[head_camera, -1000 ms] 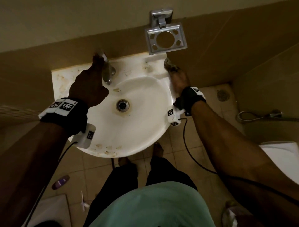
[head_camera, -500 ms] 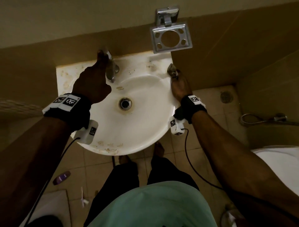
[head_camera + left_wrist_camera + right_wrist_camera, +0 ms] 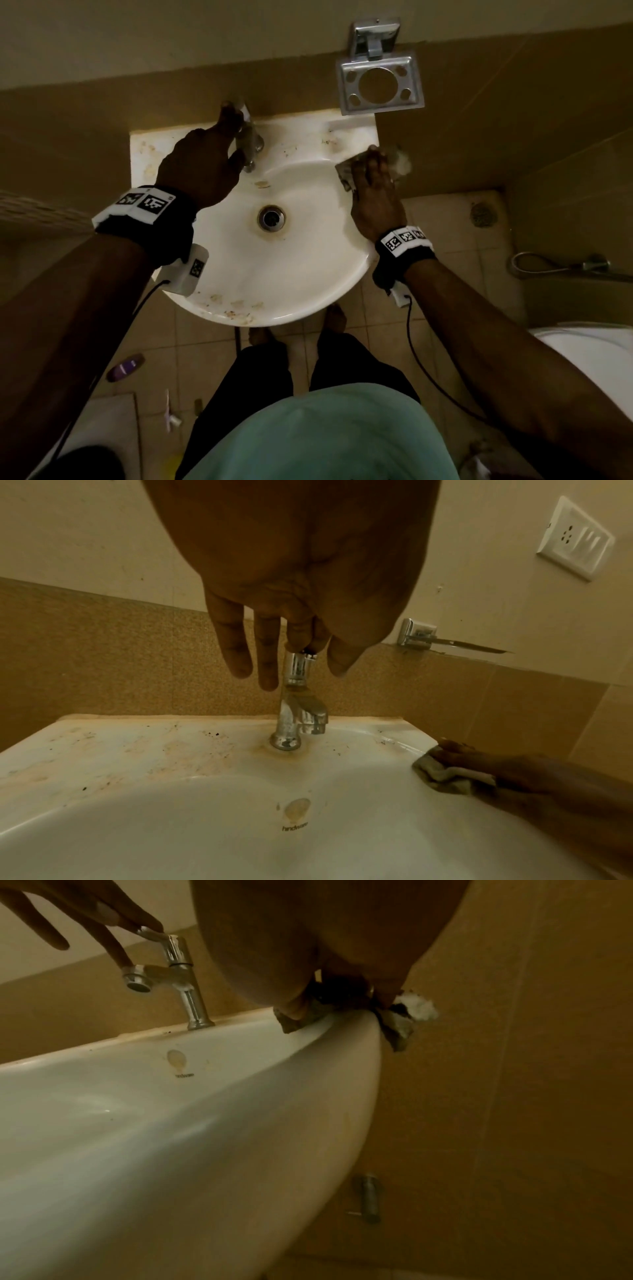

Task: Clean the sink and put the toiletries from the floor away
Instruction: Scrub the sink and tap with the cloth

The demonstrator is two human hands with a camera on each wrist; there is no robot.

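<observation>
The stained white sink (image 3: 274,308) hangs on the tiled wall, with a chrome tap (image 3: 251,147) at its back. My left hand (image 3: 233,137) reaches over the tap, and its fingertips rest on the lever's top (image 3: 301,653) while the other fingers stay straight. My right hand (image 3: 373,171) presses a grey cloth (image 3: 397,161) onto the sink's right rim, with the cloth bunched between thumb and fingers and hanging over the edge (image 3: 397,1031). A purple bottle (image 3: 125,367) and a small white item (image 3: 169,414) lie on the floor at lower left.
A metal toothbrush holder (image 3: 380,85) juts from the wall above the sink's right corner. The toilet (image 3: 589,346) stands at the right, with a spray hose (image 3: 561,267) and a floor drain (image 3: 481,214) behind it. My bare feet stand under the basin's front.
My right hand has slid the cloth a little toward me along the right rim and now lies flatter on it. The left hand has stayed on the tap.
</observation>
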